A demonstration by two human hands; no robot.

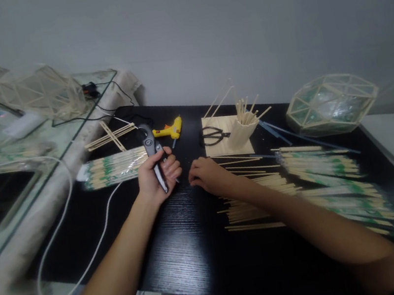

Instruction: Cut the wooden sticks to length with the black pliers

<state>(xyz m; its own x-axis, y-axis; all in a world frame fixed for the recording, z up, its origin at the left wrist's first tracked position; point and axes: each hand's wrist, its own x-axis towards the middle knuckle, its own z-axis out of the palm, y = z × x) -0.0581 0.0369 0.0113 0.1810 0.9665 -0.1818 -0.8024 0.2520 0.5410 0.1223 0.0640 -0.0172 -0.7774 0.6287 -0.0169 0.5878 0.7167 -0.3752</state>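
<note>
My left hand (pixel 158 173) is wrapped round the handles of a grey cutter (pixel 151 147) whose head points up and away from me. My right hand (pixel 207 176) rests knuckles-up on the black table (pixel 183 249), fingers curled down at the table top; whether they pinch anything is hidden. Just right of that hand lies a spread of bare wooden sticks (pixel 250 199). The two hands are a short gap apart.
A yellow glue gun (pixel 170 130), black scissors (pixel 212 136) on a wooden board, a cup of sticks (pixel 244 127), wrapped chopstick packs (pixel 114 168) and more packs (pixel 337 180) lie around. A stick-frame polyhedron (pixel 332 102) sits far right. A white cable (pixel 64 228) loops off the left edge.
</note>
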